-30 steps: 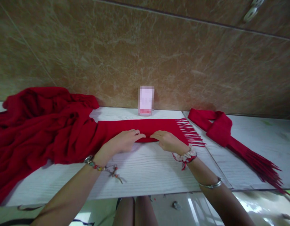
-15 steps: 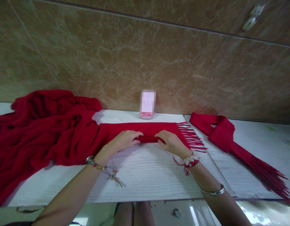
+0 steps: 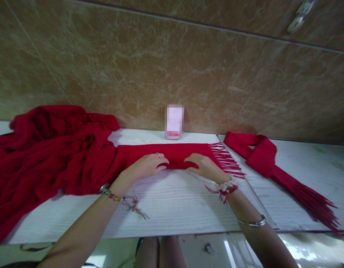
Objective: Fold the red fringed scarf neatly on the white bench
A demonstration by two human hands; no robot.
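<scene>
Where the white table (image 3: pixel 172 212) starts at left, red cloth (image 3: pixel 63 149) lies heaped, seemingly running into a flat red scarf (image 3: pixel 174 150) at centre. Left hand (image 3: pixel 146 165): thumb and fingers curled at the scarf's near edge. Pale, blurred-out item (image 3: pixel 174 120) by the wall (image 3: pixel 149 67). Right hand (image 3: pixel 204 166): likewise, apart from the left; whether either grips, I cannot tell. Fringe (image 3: pixel 227 160) spread beside it. Far right, second red scarf (image 3: pixel 261 158), looped.

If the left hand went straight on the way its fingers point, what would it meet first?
Besides the red scarf it touches, the left hand would likely meet the right hand, opposite it along the scarf's near edge; depth is uncertain.
</scene>
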